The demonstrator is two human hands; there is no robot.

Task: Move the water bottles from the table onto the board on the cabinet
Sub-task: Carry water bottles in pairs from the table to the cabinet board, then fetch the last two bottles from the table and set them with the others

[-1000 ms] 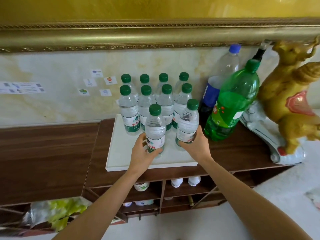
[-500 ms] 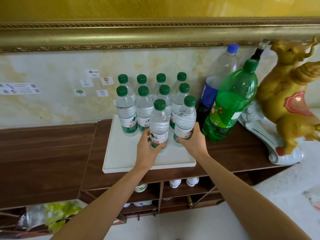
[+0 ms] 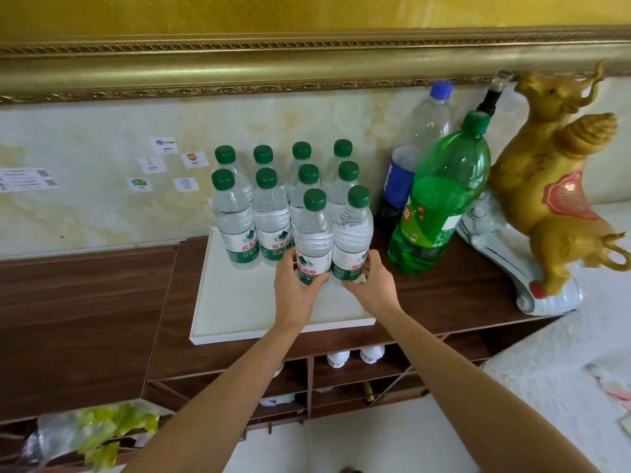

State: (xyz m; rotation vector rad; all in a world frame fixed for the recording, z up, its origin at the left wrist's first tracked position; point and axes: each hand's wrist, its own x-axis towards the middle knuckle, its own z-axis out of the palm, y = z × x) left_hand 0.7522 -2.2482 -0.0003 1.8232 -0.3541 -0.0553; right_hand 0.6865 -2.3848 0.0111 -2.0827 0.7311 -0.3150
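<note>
A white board (image 3: 235, 312) lies on the dark wooden cabinet (image 3: 454, 302). Several clear water bottles with green caps (image 3: 269, 213) stand on it in rows at the back. My left hand (image 3: 295, 293) grips the lower part of one front bottle (image 3: 314, 233). My right hand (image 3: 374, 285) grips the base of the bottle beside it (image 3: 353, 230). Both of these bottles stand upright on the board, right in front of the rows and close together.
A large green soda bottle (image 3: 440, 199) and a blue-capped cola bottle (image 3: 416, 145) stand just right of the board. A golden elephant statue (image 3: 560, 186) on a white base fills the right end. Shelves with bottles sit below. A lower wooden surface (image 3: 68, 319) lies left.
Both hands have pushed their two bottles back across the board, up against the standing rows. The left-hand bottle has also shifted right, next to the right-hand one.
</note>
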